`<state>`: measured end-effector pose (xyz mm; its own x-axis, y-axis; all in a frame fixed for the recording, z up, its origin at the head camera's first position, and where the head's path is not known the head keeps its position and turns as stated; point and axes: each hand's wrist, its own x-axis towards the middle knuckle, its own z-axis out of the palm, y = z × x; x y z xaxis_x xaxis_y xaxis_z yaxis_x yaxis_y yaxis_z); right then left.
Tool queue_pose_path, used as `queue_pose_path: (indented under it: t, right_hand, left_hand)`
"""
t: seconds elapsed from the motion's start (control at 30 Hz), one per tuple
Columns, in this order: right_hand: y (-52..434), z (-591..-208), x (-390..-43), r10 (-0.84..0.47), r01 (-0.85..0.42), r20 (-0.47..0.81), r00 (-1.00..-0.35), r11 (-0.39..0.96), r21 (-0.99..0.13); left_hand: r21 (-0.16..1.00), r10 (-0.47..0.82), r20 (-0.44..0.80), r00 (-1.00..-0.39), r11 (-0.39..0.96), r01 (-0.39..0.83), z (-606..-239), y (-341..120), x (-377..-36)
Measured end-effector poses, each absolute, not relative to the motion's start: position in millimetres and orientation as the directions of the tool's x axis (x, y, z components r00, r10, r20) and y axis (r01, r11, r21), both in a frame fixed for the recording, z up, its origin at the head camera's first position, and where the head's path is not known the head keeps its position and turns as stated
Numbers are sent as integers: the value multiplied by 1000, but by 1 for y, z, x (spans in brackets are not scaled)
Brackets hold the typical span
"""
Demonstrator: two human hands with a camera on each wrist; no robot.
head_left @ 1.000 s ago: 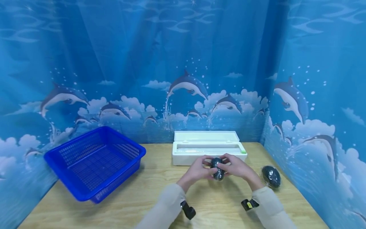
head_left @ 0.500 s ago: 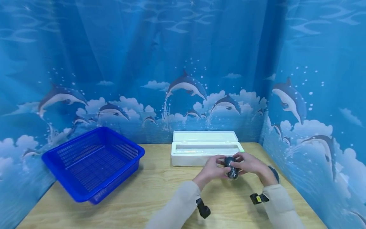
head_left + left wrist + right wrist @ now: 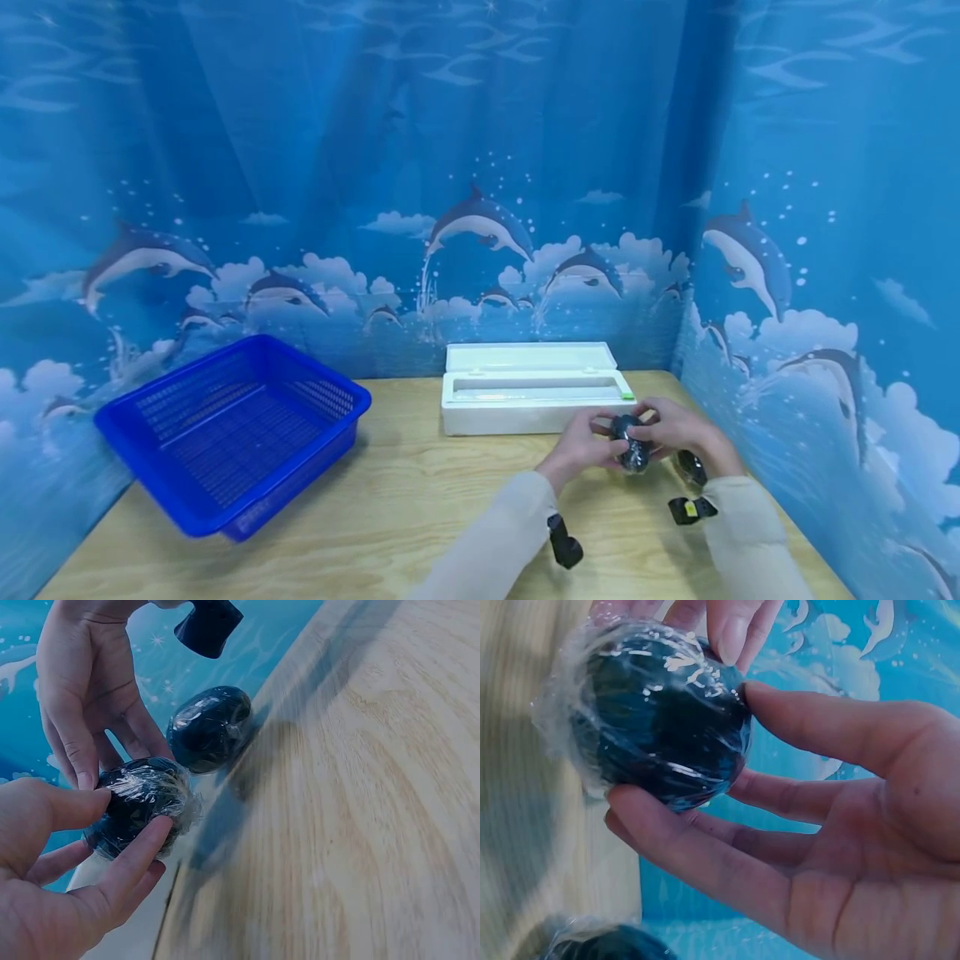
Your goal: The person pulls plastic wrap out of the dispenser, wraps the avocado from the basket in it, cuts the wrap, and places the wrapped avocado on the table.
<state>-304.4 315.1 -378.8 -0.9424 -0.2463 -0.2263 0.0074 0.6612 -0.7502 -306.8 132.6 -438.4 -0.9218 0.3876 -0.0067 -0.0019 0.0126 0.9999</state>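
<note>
Both hands hold one dark, shiny oval thing wrapped in clear film, raised over the table at the right. My left hand grips it from the left, thumb on top and fingers beneath. From the other side my right hand pinches it between thumb and fingers. In the right wrist view the film on this dark oval bunches at one side in loose wrinkles. A second wrapped dark oval rests on the table by the right wrist, partly hidden by it; the left wrist view shows this second oval more fully.
Behind the hands stands a long white box with its lid raised and a green piece at its right end. A blue plastic basket sits at the left on the wooden table. Dolphin-printed curtains hang at the back and sides.
Both hands have moved right with the wrapped dark oval between them, from before the white box to its right end. The right arm now partly covers the second oval.
</note>
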Motion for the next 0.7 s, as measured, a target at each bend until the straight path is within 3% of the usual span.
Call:
queue_pose_path:
  t: [0.3, 0.7]
  right_hand:
    - [320, -385, -310, -133, 92, -289, -948, 755, -649]
    - [325, -389, -312, -140, 74, -278, -950, 765, -640]
  left_hand:
    - [997, 333, -77, -940, 55, -62, -447, 153, -310]
    - [995, 321, -38, -946, 96, -7, -455, 161, -309]
